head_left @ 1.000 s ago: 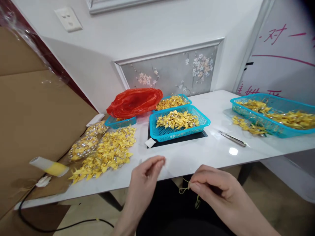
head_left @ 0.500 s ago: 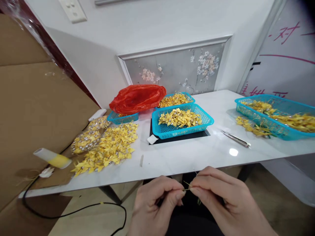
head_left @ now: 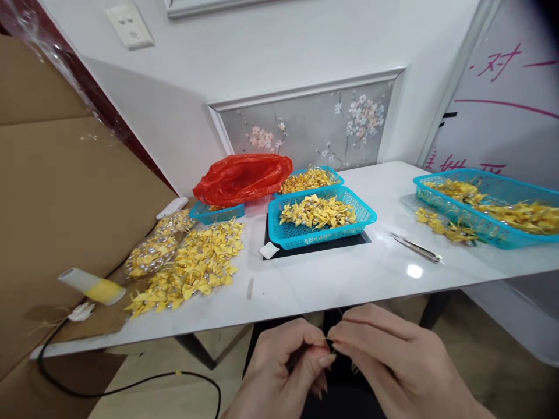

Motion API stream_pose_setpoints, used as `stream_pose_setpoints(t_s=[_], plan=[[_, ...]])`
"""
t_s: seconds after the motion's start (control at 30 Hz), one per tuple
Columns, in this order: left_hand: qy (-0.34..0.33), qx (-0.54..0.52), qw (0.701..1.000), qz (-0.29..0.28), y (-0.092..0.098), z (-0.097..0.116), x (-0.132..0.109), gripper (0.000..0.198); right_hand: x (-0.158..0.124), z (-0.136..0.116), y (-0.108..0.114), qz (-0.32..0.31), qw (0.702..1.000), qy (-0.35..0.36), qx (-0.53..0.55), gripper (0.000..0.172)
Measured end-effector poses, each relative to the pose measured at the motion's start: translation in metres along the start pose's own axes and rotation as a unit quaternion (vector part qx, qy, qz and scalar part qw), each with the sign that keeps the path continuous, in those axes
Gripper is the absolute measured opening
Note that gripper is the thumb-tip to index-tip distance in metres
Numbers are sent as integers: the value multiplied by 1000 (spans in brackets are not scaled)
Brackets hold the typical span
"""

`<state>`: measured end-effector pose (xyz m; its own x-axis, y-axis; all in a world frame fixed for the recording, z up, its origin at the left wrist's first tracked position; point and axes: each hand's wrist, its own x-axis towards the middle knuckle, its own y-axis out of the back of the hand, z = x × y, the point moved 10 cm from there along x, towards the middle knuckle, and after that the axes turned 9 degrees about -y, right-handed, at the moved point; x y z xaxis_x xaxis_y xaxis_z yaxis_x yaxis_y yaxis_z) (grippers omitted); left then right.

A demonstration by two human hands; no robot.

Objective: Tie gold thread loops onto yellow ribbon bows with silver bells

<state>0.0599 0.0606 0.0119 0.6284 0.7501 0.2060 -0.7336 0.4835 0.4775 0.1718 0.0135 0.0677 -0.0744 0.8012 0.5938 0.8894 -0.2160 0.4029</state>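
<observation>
In front of the table edge, my left hand [head_left: 290, 364] and my right hand [head_left: 388, 355] meet with fingertips nearly touching. Both pinch a thin yellowish strand [head_left: 328, 338], of which only a short piece shows; whether it is wire or thread cannot be made out. A small greenish loop [head_left: 353, 366] hangs below my right fingers. Beyond the hands, a blue basket [head_left: 322, 237] holds yellow ribbon-like flowers [head_left: 318, 212] with shiny beads. A pair of metal tweezers [head_left: 417, 248] lies on the table to the right.
A pile of yellow flowers [head_left: 203, 262] and bagged ones [head_left: 152, 253] cover the table's left side. Behind are a red plastic bag [head_left: 244, 180] and a back basket [head_left: 312, 185]. Another basket [head_left: 493, 233] stands right. A tube [head_left: 92, 286] and black cable [head_left: 131, 384] are left.
My hands have drawn closer together, and less of the strand shows between the fingertips. The left thumb has shifted slightly right. The view has tilted a little; the table items stay in place.
</observation>
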Motion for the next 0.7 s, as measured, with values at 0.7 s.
stream_pose_setpoints(t_s=[0.7], plan=[[51,66,994,74,19,4,-12,27,-4,9,-20,-82,995,-16,-62,29]])
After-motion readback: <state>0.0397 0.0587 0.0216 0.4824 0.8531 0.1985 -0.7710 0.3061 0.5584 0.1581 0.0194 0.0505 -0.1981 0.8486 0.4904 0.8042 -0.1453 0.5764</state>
